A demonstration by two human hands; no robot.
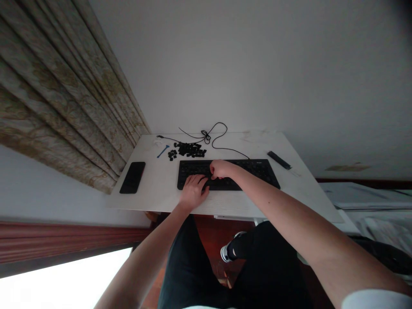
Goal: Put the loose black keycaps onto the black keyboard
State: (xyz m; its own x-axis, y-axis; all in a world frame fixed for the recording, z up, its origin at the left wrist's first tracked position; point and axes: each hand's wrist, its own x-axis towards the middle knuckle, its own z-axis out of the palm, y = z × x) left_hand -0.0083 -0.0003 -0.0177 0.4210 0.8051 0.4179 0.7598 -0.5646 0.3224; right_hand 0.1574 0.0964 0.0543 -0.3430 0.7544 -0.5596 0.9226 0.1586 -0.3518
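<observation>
A black keyboard point(251, 169) lies on the white table, its cable running off the back edge. My left hand point(193, 191) rests on the keyboard's front left part, fingers spread over it. Just to the right, my right hand point(220, 169) is closed with its fingertips pressed down on the keys; whatever is between them, if anything, is too small to make out. Behind the keyboard is a heap of loose black keycaps point(190, 149), with a few more at its left. A blue tool point(163, 151) lies left of the heap.
On the white table point(157, 199), a black phone point(132, 177) lies at the left and a narrow black strip point(279, 160) at the right rear. The coiled cable point(206, 137) lies near the wall. A patterned curtain point(64, 86) hangs at the left.
</observation>
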